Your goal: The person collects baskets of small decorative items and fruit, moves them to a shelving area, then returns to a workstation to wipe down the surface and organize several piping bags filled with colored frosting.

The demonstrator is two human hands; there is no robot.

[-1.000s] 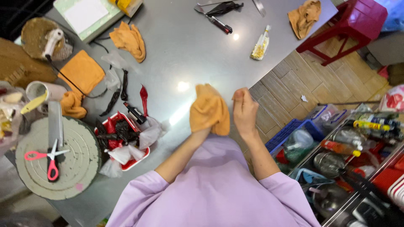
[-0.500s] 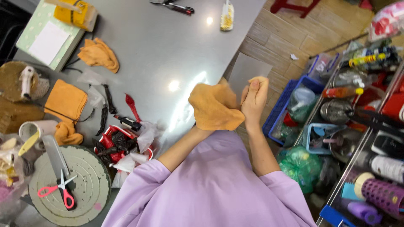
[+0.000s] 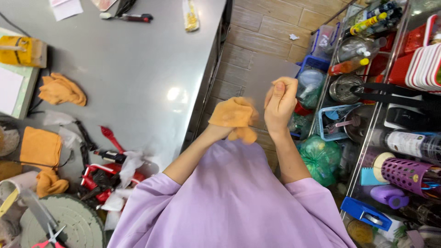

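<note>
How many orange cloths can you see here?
4. One covers the left hand, beside the right hand; a crumpled cloth, a folded cloth and a bunched cloth lie on the grey table. Clutter may hide more.

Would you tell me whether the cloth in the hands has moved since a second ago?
Yes. The cloth was over the grey table earlier; now it is past the table's right edge, over the tiled floor.

Soft orange cloth (image 3: 233,114); smooth, glossy grey metal table (image 3: 138,69).
</note>
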